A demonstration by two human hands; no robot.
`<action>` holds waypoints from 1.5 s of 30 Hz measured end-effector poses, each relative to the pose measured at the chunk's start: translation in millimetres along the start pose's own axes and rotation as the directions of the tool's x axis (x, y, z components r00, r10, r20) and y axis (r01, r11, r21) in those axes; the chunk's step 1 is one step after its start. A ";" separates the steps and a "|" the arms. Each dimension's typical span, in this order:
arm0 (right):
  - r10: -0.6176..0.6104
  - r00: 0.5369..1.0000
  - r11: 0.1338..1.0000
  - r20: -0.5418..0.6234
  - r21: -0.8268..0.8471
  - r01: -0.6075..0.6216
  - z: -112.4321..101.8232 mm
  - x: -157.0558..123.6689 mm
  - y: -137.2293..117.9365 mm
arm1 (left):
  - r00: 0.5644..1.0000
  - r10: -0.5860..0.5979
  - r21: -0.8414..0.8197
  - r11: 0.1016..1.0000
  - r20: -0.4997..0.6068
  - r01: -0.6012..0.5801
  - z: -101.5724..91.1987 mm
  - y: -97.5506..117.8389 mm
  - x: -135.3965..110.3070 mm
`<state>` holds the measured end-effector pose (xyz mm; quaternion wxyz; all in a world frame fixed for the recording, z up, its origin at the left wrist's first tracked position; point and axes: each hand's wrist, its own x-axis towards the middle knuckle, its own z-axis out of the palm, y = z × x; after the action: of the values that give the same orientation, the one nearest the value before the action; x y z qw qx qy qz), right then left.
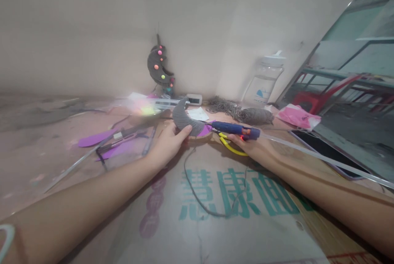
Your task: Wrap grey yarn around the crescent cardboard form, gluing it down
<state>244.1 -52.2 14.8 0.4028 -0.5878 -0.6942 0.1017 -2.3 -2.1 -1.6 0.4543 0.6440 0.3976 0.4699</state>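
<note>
My left hand (168, 143) grips the lower edge of a grey yarn-wrapped crescent (184, 118) that stands tilted on the cardboard sheet (215, 215). My right hand (250, 146) is closed around a blue glue gun (235, 128) with a red light, its nozzle pointing left at the crescent's lower tip. A long clear glue stick (323, 158) sticks out of the gun's back to the right. Yellow-handled scissors (229, 146) lie just under the gun. A grey yarn strand (197, 190) trails from the crescent over the cardboard.
A finished grey crescent with coloured dots (160, 67) leans on the back wall. Purple foam cut-outs (95, 137), a clear tray (135, 149), a yarn pile (243, 113), a plastic water bottle (264, 81), a pink bag (298, 116) and a tablet (326, 149) surround the work spot.
</note>
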 end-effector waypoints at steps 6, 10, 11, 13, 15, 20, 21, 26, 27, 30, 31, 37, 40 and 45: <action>0.063 0.997 0.991 -0.038 -0.116 -0.067 -2.6 6.7 0.5 | 1.000 0.013 0.026 1.000 0.002 -0.013 -0.2 0.1 0.4; 0.091 0.996 0.993 0.006 -0.076 -0.090 -7.4 16.8 1.0 | 0.999 -0.032 -0.063 0.998 -0.001 0.032 1.0 2.6 -0.2; 0.095 0.995 0.995 0.025 -0.030 -0.094 -9.1 20.3 1.6 | 0.999 -0.038 -0.077 0.996 -0.001 0.038 1.3 3.1 -0.3; 0.098 0.994 0.993 0.037 0.063 -0.100 -13.2 29.7 3.0 | 0.999 -0.039 -0.078 0.996 0.025 0.041 1.7 4.1 -0.6; 0.106 0.994 0.988 0.021 0.108 -0.108 -17.3 42.7 3.7 | 0.996 -0.050 -0.068 0.996 0.074 0.055 2.3 4.9 -0.9; 0.146 0.984 0.989 0.100 -0.024 -0.145 -13.8 84.0 2.2 | 0.990 -0.074 -0.065 0.994 0.121 0.083 4.6 7.8 -2.4; 0.150 0.981 0.987 0.121 -0.070 -0.143 -9.0 91.6 2.3 | 0.990 -0.076 -0.071 0.994 0.118 0.085 5.1 8.2 -2.6; 0.112 0.978 0.987 0.174 -0.133 -0.090 26.5 119.7 11.7 | 0.989 -0.095 -0.092 0.990 0.114 0.106 5.6 9.2 -2.4; 0.106 0.976 0.986 0.190 -0.144 -0.079 32.7 123.7 14.8 | 0.989 -0.097 -0.092 0.990 0.113 0.108 5.5 9.3 -2.3; 0.113 0.967 0.979 0.230 -0.195 -0.068 42.9 132.6 23.1 | 0.989 -0.100 -0.084 0.990 0.111 0.110 5.3 9.5 -1.9; 0.118 0.965 0.974 0.236 -0.215 -0.066 43.4 134.3 25.2 | 0.989 -0.100 -0.083 0.991 0.109 0.109 5.2 9.5 -1.8; 0.109 0.965 0.932 0.240 -0.362 -0.015 32.2 133.3 33.1 | 0.992 -0.077 -0.085 0.993 0.104 0.086 5.5 8.2 -1.7; 0.088 0.968 0.894 0.233 -0.447 0.026 27.2 129.5 36.3 | 0.992 -0.070 -0.094 0.992 0.108 0.081 5.7 7.7 -1.5; 0.031 0.975 0.825 0.220 -0.557 0.099 15.3 118.6 30.4 | 0.992 -0.079 -0.076 0.993 0.102 0.087 5.1 7.2 -0.6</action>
<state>257.9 68.1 38.3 0.1338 -0.6531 -0.7436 -0.0511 3.0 -5.7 4.4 0.5182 0.6305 0.3819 0.4337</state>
